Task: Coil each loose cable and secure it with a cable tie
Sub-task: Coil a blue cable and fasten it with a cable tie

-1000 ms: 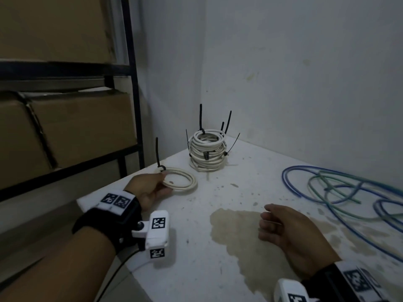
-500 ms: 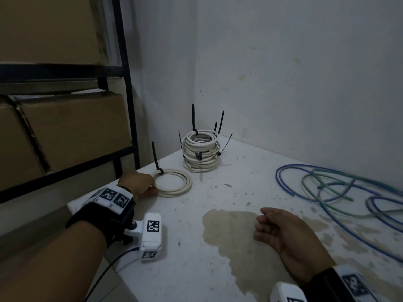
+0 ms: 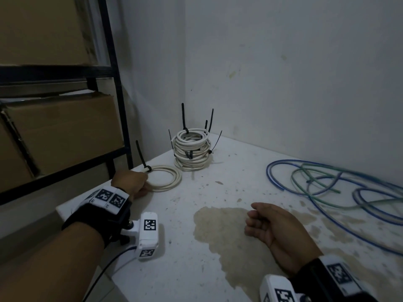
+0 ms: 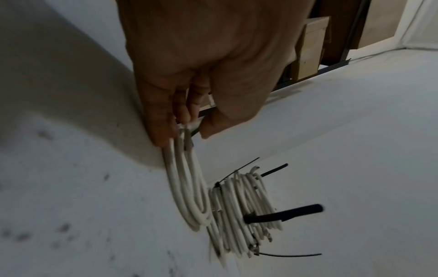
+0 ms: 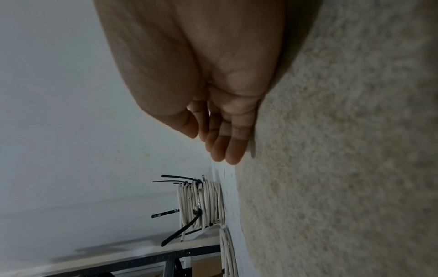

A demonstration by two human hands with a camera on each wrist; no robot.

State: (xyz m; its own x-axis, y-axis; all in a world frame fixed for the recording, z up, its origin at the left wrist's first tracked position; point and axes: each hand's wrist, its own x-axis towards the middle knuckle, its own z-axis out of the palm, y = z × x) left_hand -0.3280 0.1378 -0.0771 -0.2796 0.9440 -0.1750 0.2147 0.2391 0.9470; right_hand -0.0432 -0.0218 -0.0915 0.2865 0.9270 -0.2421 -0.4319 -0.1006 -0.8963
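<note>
On a white, speckled worktop (image 3: pixel 229 269) set in a wall corner, with a broad tan stain (image 3: pixel 226 232) at centre. To the left, beyond the edge: black shelving (image 3: pixel 117 110) loaded with cardboard boxes (image 3: pixel 65 136).

Far right: loose cables (image 3: pixel 340 188), blue and green, sprawled in overlapping loops, uncoiled and untied.

Back, near the corner: a stack (image 3: pixel 192 151) of coiled white cables, each bound by a black tie, tie tails sticking up and out (at least five countable from the head view).

Just in front of the stack and to its left: one flat coil (image 3: pixel 172 177) of white cable lying on the worktop, near the stack; touching or not, cannot tell. Cinched by a tie (image 3: pixel 141 158) whose tail stands upright at the coil's left rim.

Left hand (image 3: pixel 130 182) at the near-left rim of that coil, fingers (image 4: pixel 166 120) and thumb pinching its strands between them, as seen from the left wrist.

Right hand (image 3: pixel 277 227) lying on the stain on its little-finger edge, palm facing left, fingers (image 5: pixel 227 144) loosely curled and relaxed, holding nothing, well apart from every cable.
</note>
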